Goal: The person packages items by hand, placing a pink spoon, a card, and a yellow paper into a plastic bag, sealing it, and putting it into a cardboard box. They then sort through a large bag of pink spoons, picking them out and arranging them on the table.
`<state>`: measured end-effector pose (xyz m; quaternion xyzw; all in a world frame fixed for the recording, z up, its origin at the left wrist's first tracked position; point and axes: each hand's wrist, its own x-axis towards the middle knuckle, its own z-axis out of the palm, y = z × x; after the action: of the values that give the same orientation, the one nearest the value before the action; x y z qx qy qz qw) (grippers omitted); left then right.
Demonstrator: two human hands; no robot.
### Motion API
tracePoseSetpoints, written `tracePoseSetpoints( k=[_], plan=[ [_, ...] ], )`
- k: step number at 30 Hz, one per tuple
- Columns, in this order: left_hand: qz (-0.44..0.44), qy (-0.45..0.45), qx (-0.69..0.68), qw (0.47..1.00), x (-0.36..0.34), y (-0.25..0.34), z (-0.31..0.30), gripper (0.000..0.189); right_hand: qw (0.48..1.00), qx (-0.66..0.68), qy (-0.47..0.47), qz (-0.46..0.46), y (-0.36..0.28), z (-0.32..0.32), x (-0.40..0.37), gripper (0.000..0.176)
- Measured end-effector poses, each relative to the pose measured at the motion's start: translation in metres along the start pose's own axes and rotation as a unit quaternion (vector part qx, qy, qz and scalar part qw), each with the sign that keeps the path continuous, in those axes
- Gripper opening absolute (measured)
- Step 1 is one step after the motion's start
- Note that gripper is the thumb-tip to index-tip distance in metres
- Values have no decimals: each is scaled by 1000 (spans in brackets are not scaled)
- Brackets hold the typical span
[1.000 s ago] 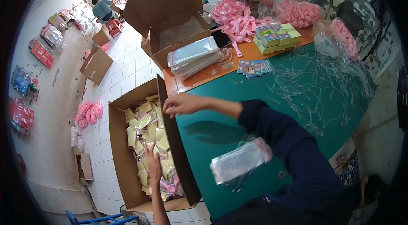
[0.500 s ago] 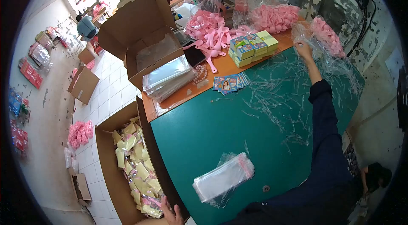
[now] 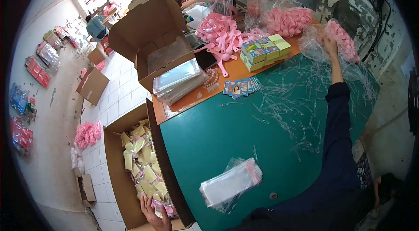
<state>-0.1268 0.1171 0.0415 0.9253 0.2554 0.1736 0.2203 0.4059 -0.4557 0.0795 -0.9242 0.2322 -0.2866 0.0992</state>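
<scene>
My left hand [image 3: 153,215] is inside the tall cardboard box [image 3: 114,156], over a heap of clear packets [image 3: 146,163] holding yellow cards and pink pieces. Its fingers are apart, beside a packet with a pink spoon [image 3: 163,208]. Stretched to the far right corner of the table, my right hand [image 3: 331,48] has curled fingers on a clear plastic bag [image 3: 312,43]. Close by its fingertips lies a bag of pink spoons [image 3: 342,41]. Fine finger detail is too small to see there.
The green table [image 3: 209,139] bears a stack of clear sleeves [image 3: 233,183], picture cards [image 3: 240,87] and scattered plastic strips [image 3: 283,113]. Behind are card stacks [image 3: 264,52], loose pink spoons [image 3: 224,39] and an open carton [image 3: 146,25]. A person [image 3: 96,28] is at the far left.
My left hand has moved up and left, deeper into the box over the packets. My right hand has shifted right, from the clear bag's near edge toward the bagged pink spoons.
</scene>
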Motion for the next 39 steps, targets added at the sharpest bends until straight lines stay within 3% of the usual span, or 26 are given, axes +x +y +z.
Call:
tracePoseSetpoints(
  k=[1,3,5,8,10,12,14,15,17,20,22,23,24,26,30,32,34,35,38,39],
  plan=[
    [17,-4,26,1000,3,6,-3,42,996,-85,-2,30,-12,-18,-13,27],
    [49,2,51,998,12,15,-7,40,985,-165,47,-4,-12,-16,-11,26],
    [73,20,47,996,18,24,-5,38,967,-155,146,-138,-2,14,10,29],
    [62,11,100,993,25,35,-4,36,939,-162,-56,-298,-11,36,20,36],
    [65,11,91,994,26,40,-6,36,945,-176,-87,-262,-7,58,24,35],
    [60,7,96,994,25,43,-13,36,960,-131,-74,-234,-11,64,20,36],
    [58,5,56,997,26,43,-23,35,978,-33,-19,-206,-34,3,-6,39],
    [59,2,33,998,29,45,-24,35,966,5,25,-256,-26,10,5,39],
    [103,31,30,994,46,62,-19,36,928,77,108,-348,3,21,28,40],
    [149,12,22,989,83,112,-7,39,906,146,143,-370,-18,-35,-8,38],
    [270,-33,-72,960,110,172,11,39,893,177,167,-380,-43,-72,-53,37],
    [344,-41,-93,933,122,202,25,42,886,193,175,-384,-53,-86,-81,36],
    [365,-70,-199,907,133,235,44,49,886,203,168,-381,-60,-97,-104,36],
    [446,-40,-258,856,152,293,96,60,886,229,145,-377,-68,-112,-143,37],
    [397,-16,-384,833,142,379,176,55,873,265,106,-396,-74,-134,-201,36],
    [373,-37,-424,824,137,390,194,51,868,279,65,-405,-67,-138,-220,35],
    [370,-70,-446,812,138,387,204,46,894,299,61,-328,-49,-134,-247,36],
    [371,-30,-434,821,134,386,212,44,903,311,59,-291,-45,-130,-255,37],
    [391,-14,-441,808,107,379,216,49,878,423,-171,-144,-32,-113,-262,38],
    [389,-32,-447,805,97,377,215,52,876,430,-156,-155,-24,-102,-260,39]
  ],
)
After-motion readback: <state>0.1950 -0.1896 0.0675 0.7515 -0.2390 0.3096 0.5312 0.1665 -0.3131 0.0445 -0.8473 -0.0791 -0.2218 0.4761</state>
